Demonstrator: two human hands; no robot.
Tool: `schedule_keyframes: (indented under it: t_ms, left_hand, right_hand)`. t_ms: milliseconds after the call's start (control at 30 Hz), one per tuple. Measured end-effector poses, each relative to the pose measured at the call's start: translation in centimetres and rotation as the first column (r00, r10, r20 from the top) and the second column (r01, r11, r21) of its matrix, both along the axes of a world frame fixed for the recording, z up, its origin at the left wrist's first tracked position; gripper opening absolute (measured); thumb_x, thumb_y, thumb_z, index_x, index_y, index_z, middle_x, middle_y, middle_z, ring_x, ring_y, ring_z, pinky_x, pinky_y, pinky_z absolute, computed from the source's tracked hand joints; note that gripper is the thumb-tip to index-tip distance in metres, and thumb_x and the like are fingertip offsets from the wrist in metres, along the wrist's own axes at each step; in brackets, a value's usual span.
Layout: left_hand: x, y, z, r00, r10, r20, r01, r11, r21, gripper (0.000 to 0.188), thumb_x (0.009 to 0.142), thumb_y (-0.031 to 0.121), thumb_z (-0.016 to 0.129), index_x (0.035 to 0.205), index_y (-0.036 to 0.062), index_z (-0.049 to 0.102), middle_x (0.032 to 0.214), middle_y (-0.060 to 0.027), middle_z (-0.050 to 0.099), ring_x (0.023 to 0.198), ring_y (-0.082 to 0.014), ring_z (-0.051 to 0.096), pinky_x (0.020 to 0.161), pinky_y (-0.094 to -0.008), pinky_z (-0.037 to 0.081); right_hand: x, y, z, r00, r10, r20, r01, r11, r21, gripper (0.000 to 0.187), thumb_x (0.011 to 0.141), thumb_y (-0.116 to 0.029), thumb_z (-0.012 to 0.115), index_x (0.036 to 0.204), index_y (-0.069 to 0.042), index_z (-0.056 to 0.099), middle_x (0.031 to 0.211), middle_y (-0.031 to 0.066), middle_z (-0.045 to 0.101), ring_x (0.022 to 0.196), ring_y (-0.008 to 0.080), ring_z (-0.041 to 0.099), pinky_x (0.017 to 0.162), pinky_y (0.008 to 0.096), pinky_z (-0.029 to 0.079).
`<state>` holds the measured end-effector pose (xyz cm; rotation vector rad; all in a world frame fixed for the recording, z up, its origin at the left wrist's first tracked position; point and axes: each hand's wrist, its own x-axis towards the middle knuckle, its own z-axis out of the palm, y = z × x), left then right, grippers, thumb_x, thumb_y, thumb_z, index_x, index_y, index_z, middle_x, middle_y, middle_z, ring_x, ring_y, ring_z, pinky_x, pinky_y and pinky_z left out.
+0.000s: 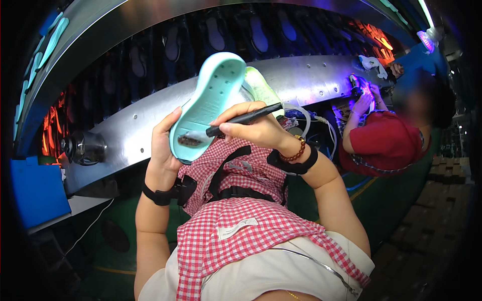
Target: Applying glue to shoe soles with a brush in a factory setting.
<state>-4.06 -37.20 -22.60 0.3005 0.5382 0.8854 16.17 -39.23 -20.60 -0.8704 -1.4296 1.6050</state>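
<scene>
My left hand [163, 143] grips a turquoise shoe sole [211, 95] by its heel end, thumb along the left edge. The sole is tilted up in front of my apron, its hollow inner face turned toward me and small holes dotting the toe part. In my right hand [253, 128] is a brush with a thick black handle [246, 120], held like a pen. Its pale tip lies at the heel, beside a dark oval patch [190, 140] on the sole. Just behind, a yellow-green sole [263, 88] is partly covered by the turquoise one and my hand.
A curved metal bench [120, 135] runs across in front of me, with a rack of dark hanging soles [216, 32] behind it. A metal cylinder [86, 148] stands at left, near a blue box [40, 193]. At right a co-worker in red [384, 143] handles a purple-lit piece.
</scene>
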Motion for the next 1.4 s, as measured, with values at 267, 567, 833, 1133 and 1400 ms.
schedule_keyframes:
  t_ms: [267, 567, 833, 1133, 1400]
  left_hand:
    - [0.2, 0.3, -1.4, 0.997, 0.023, 0.069, -0.026, 0.998, 0.056, 0.044, 0.089, 0.029, 0.035, 0.116, -0.0054, 0.041, 0.103, -0.0243, 0.055, 0.087, -0.0346, 0.06, 0.068, -0.0483, 0.053]
    - [0.5, 0.3, -2.0, 0.992, 0.113, 0.058, -0.116, 0.992, 0.048, 0.044, 0.088, 0.029, 0.038, 0.116, -0.0048, 0.04, 0.105, -0.0232, 0.054, 0.087, -0.0339, 0.06, 0.07, -0.0476, 0.053]
    - [1.6, -1.1, -2.7, 0.994, 0.103, 0.018, -0.103, 0.995, -0.01, 0.041, 0.089, 0.025, 0.04, 0.119, -0.0027, 0.039, 0.106, -0.0185, 0.056, 0.087, -0.0313, 0.06, 0.072, -0.0472, 0.052]
    - [2.0, 0.3, -3.7, 0.99, 0.134, -0.044, -0.133, 0.991, 0.023, 0.037, 0.087, 0.022, 0.046, 0.113, -0.0035, 0.043, 0.104, -0.0176, 0.056, 0.091, -0.0259, 0.06, 0.08, -0.0373, 0.05]
    - [-0.4, 1.1, -4.1, 0.984, 0.158, -0.08, -0.152, 0.986, 0.07, 0.036, 0.087, 0.026, 0.045, 0.107, -0.0026, 0.049, 0.096, -0.0156, 0.06, 0.088, -0.0248, 0.06, 0.078, -0.036, 0.05]
  right_hand:
    - [-0.9, 0.1, -3.3, 0.975, -0.222, 0.005, 0.215, 0.949, 0.232, 0.017, 0.077, -0.009, 0.061, 0.089, 0.002, 0.064, 0.071, 0.0065, 0.063, 0.061, 0.0081, 0.056, 0.054, 0.0199, 0.043]
    - [-0.7, 0.6, -4.5, 0.915, -0.402, 0.042, 0.275, 0.695, 0.664, 0.014, 0.077, -0.003, 0.059, 0.089, 0.004, 0.063, 0.084, 0.0131, 0.064, 0.071, 0.0165, 0.06, 0.066, 0.024, 0.048]
    - [0.7, 4.5, -4.5, 0.735, -0.677, 0.039, 0.404, 0.483, 0.777, 0.018, 0.073, 0.0, 0.062, 0.09, 0.002, 0.063, 0.088, 0.0142, 0.064, 0.08, 0.0219, 0.062, 0.072, 0.0276, 0.047]
    - [-3.9, 1.3, -4.8, 0.686, -0.69, 0.233, 0.253, 0.526, 0.812, 0.035, 0.069, -0.011, 0.062, 0.098, 0.008, 0.059, 0.095, 0.0245, 0.06, 0.086, 0.0334, 0.058, 0.078, 0.0357, 0.046]
    - [-4.8, -2.0, -4.4, 0.777, -0.616, 0.128, 0.276, 0.517, 0.81, 0.031, 0.068, -0.005, 0.058, 0.096, 0.007, 0.059, 0.094, 0.0242, 0.06, 0.082, 0.0307, 0.059, 0.074, 0.0347, 0.047]
